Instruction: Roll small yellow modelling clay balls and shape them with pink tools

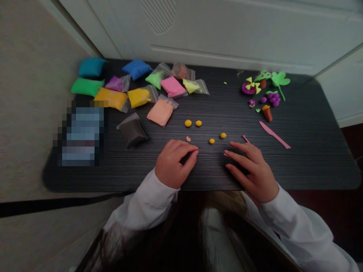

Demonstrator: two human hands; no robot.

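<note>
My left hand [172, 163] rests on the dark table [312, 158], its fingers curled toward the thumb at the table surface; what they pinch, if anything, is too small to see. My right hand [251, 168] lies to its right with fingers stretched out and apart, holding nothing. Just beyond my fingertips sit several small yellow clay balls [188, 123], a tiny peach clay bit [188, 139] and a short pink stick [245, 139].
Several bags of coloured clay [160, 112] lie across the table's far left, with a brown bag [132, 132] nearer. Finished clay figures [263, 88] stand far right, and a pink plastic knife [274, 135] lies beside them. A blurred rectangle [81, 136] sits at left. A white door is behind.
</note>
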